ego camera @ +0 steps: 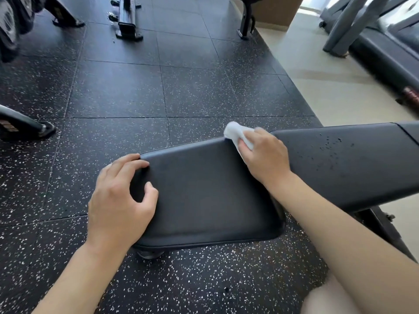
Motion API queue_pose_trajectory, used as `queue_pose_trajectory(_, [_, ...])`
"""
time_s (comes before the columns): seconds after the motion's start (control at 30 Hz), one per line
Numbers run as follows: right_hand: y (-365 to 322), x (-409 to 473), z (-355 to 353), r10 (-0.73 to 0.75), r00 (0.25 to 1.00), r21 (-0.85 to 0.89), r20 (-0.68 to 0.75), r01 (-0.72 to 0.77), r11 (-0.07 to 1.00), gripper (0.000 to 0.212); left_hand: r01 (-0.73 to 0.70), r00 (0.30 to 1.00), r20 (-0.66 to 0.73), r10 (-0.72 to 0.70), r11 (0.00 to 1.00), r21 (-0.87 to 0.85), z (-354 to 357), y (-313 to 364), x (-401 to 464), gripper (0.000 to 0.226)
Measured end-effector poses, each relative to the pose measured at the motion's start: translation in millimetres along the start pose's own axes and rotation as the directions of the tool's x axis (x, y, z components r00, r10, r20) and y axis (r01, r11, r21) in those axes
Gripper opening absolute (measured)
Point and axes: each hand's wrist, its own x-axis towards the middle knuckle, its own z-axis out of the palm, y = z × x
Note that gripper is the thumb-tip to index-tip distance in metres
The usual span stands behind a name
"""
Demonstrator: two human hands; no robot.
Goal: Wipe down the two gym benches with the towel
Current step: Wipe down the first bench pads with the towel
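A black padded gym bench lies across the view, with a seat pad (pixel 210 196) in front of me and a longer back pad (pixel 353 164) to the right. Water droplets dot the back pad. My right hand (pixel 265 155) presses a crumpled white towel (pixel 237 133) on the seat pad's far right corner, by the gap between the pads. My left hand (pixel 120 200) rests on the seat pad's left end, fingers curled over the far edge and thumb on top. Only one bench is clearly in view.
Black speckled rubber tiles (pixel 140 91) cover the floor around the bench. Dark machine frames and feet stand at the far left (pixel 25 128) and at the back (pixel 128 21). A beige tiled floor (pixel 322 71) with a treadmill (pixel 385 48) lies at the right.
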Motion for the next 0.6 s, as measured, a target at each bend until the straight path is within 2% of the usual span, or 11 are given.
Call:
queue_pose_trajectory(0.13, [-41,31,12,-0.065,0.998,-0.048,0.025,0.066,0.997,0.032,0.005,1.0,0.003,-0.005,1.0,-0.004,-1,2,0,0.04])
queue_pose_trajectory(0.27, [-83,-11,10,-0.205,0.978,-0.01,0.037,0.205,0.979,0.029,0.02,0.999,0.03,-0.02,1.0,-0.004,-4,3,-1,0.039])
queue_pose_trajectory(0.4, [-93,-79,-5,-0.437,0.899,0.127,0.036,0.429,0.894,0.032,0.034,0.998,0.056,-0.034,0.999,0.001,-7,5,-2,0.038])
queue_pose_trajectory(0.47, [-78,-84,-10,-0.488,0.872,0.156,0.048,0.476,0.866,0.033,0.028,0.998,0.057,-0.028,1.0,0.011,-7,6,-2,0.038])
queue_pose_trajectory(0.53, [-60,-56,-9,-0.434,0.899,0.039,0.061,0.433,0.901,0.038,0.025,0.998,0.061,-0.026,1.0,0.018,-7,8,-3,0.038])
queue_pose_trajectory(0.6, [-39,-11,-6,-0.249,0.965,-0.033,0.077,0.252,0.967,0.038,0.029,0.997,0.067,-0.03,0.999,0.028,-6,10,-4,0.038])
